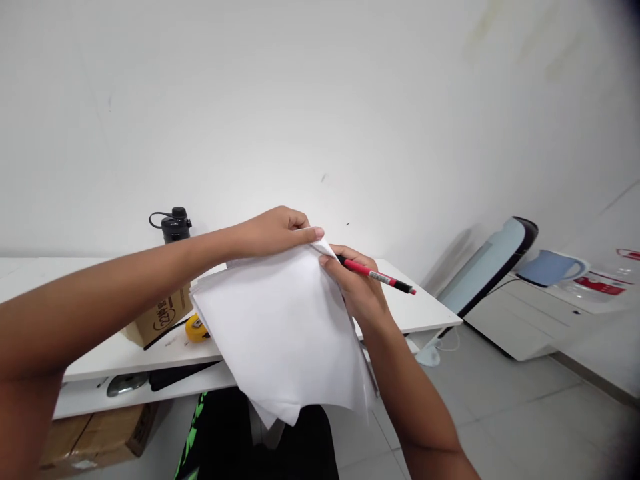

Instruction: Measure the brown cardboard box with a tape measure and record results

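Note:
Several white paper sheets (280, 327) hang in a loose stack above the front of the white desk, their lower corners uneven over my lap. My left hand (280, 230) pinches the top edge, thumb on the near side and fingers folded behind. At the upper right corner, my right hand (357, 280) grips the paper between thumb and fingers, close to my left thumb. A red and black pen (380, 275) is also tucked in my right hand, sticking out to the right. The fingers behind the paper are partly hidden.
On the desk (415, 307) stand a black bottle (176, 225), a brown printed box (167, 313) and a yellow tape measure (197, 328). Cardboard boxes (107, 433) lie below left. To the right are a tilted light-blue panel (483, 267) and a white cabinet (525, 317).

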`<state>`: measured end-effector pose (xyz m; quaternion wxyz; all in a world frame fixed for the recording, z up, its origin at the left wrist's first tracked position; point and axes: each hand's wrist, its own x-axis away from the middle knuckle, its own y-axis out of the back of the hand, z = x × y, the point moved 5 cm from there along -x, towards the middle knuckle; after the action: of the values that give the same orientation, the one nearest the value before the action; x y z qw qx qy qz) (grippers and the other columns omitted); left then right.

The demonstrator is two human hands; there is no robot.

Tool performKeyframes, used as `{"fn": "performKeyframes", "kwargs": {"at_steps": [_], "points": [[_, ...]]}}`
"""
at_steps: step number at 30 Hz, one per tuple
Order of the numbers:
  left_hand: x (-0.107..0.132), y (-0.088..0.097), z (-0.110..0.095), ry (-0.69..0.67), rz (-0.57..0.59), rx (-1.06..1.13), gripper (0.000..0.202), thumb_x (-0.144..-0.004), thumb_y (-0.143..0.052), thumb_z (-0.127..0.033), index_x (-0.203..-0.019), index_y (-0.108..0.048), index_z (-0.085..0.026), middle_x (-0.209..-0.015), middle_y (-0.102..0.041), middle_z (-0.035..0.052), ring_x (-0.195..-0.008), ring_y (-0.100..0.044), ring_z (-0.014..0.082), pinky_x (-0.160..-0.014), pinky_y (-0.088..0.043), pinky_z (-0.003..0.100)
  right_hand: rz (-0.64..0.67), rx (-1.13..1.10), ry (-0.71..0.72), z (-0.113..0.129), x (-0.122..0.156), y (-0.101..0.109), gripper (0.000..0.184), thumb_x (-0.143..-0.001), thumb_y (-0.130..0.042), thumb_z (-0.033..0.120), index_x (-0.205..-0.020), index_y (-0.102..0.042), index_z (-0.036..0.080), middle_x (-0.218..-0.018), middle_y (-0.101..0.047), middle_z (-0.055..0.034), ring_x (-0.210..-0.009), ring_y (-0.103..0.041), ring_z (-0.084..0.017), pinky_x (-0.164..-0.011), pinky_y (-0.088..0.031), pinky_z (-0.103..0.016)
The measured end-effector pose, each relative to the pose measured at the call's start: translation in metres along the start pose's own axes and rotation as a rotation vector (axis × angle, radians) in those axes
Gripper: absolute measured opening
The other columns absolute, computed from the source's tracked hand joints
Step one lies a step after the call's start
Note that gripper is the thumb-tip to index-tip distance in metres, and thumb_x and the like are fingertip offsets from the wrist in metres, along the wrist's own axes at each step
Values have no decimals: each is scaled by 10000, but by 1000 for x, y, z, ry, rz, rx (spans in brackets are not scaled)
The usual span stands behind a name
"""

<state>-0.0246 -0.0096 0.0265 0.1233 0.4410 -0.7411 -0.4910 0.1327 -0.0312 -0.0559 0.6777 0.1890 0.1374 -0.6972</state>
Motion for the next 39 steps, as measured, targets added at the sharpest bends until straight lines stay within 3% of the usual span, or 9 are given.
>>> {"fn": "performKeyframes", "kwargs": {"at_steps": [9, 16, 19, 24, 29, 31, 34, 36, 39], "points": [[1, 2, 3, -22, 1, -125, 402, -847, -460, -515, -908, -674, -180, -817, -662, 49, -688, -594, 163, -576, -416, 259, 49, -34, -33, -8, -1, -1, 338, -765, -647, 429, -1048, -704, 255, -857, -674, -32, -788, -604, -209, -648, -480, -329], [5, -2, 4, -65, -33, -131, 385, -874, -425, -466, -933, -653, -161, -881, -655, 48, -779, -583, 170, -677, -435, 271, 278, -148, -72, -6, -7, -8, 329, -778, -641, 516, -916, -702, 225, -752, -628, -23, -689, -581, -175, -569, -444, -280], [5, -2, 1, -94, -32, -167, 368, -878, -426, -451, -902, -641, -153, -868, -650, 42, -771, -572, 162, -682, -418, 267, 259, -114, -55, -4, -12, -6, 323, -808, -607, 531, -804, -692, 220, -707, -601, -6, -624, -534, -143, -545, -407, -264], [6, -3, -1, -143, -57, -167, 349, -884, -429, -439, -879, -631, -154, -857, -655, 33, -767, -571, 155, -680, -404, 261, 253, -21, 14, 4, -10, -5, 309, -782, -652, 502, -900, -714, 224, -800, -646, -15, -719, -573, -167, -616, -436, -282], [-10, -8, 4, -174, -87, -190, 358, -908, -388, -438, -932, -627, -172, -902, -668, 39, -814, -595, 175, -732, -424, 290, 78, 79, 90, 1, -10, -1, 316, -791, -646, 494, -950, -710, 228, -914, -673, -34, -866, -594, -213, -706, -462, -312], [-18, -12, 7, -198, -181, -288, 355, -916, -387, -444, -964, -615, -177, -921, -667, 56, -867, -601, 204, -821, -422, 348, -1, 78, 86, -7, -13, 0, 337, -802, -621, 517, -943, -705, 223, -901, -669, -34, -858, -591, -214, -702, -464, -311], [-9, -24, 13, -213, -459, -406, 341, -902, -444, -458, -1065, -568, -184, -1120, -628, 110, -1112, -537, 275, -1006, -325, 461, -111, 44, 72, -21, -14, 4, 396, -796, -599, 566, -959, -690, 216, -862, -654, -33, -828, -583, -213, -680, -466, -304], [16, -42, 24, -149, -680, -372, 403, -868, -522, -464, -1180, -491, -211, -1327, -512, 129, -1286, -403, 300, -1084, -243, 504, -204, -6, 53, -30, -10, 12, 421, -790, -591, 592, -966, -675, 219, -823, -639, -28, -783, -574, -203, -650, -462, -296], [73, -82, 64, 120, -1007, -148, 647, -808, -619, -449, -1332, -311, -228, -1470, -322, 166, -1392, -264, 297, -1120, -234, 505, -322, -129, 21, -43, 0, 24, 399, -774, -612, 594, -914, -653, 222, -755, -608, -12, -694, -548, -178, -595, -444, -281]]}}
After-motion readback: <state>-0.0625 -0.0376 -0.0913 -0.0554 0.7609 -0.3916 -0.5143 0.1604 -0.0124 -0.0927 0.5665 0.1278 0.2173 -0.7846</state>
